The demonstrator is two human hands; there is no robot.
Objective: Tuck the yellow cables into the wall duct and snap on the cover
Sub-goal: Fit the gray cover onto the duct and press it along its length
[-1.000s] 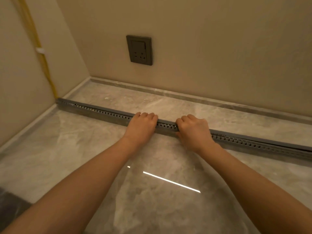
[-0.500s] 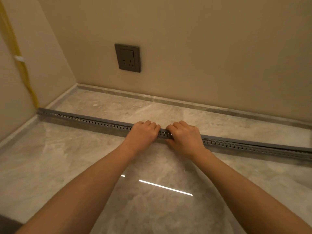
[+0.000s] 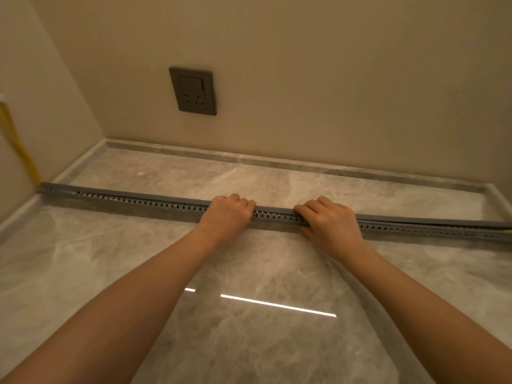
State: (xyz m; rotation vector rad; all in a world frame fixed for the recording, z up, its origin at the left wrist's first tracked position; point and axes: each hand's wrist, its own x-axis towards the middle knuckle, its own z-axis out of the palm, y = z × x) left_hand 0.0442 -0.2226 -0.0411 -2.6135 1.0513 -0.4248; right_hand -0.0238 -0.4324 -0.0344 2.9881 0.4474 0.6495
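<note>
A long grey slotted duct (image 3: 144,202) lies across the marble floor from the left wall to the right edge of view. A grey cover strip (image 3: 130,194) sits along its top; at the far right the cover (image 3: 443,223) stands slightly lifted off the duct. My left hand (image 3: 225,217) and my right hand (image 3: 329,221) both rest on the duct near its middle, fingers curled over the cover's top, thumb of the right hand on the front. Yellow cables (image 3: 19,151) run down the left wall into the duct's left end. A sliver of yellow (image 3: 508,231) shows at the far right.
A grey wall socket (image 3: 194,91) is on the back wall above the duct. A marble skirting (image 3: 277,162) runs along the walls. The polished floor (image 3: 249,273) reflects a strip light. A white clip (image 3: 2,98) holds the cables on the left wall.
My right hand has slid right along the cover, widening the gap between the hands. The view has shifted right, so the cables sit at the left edge.
</note>
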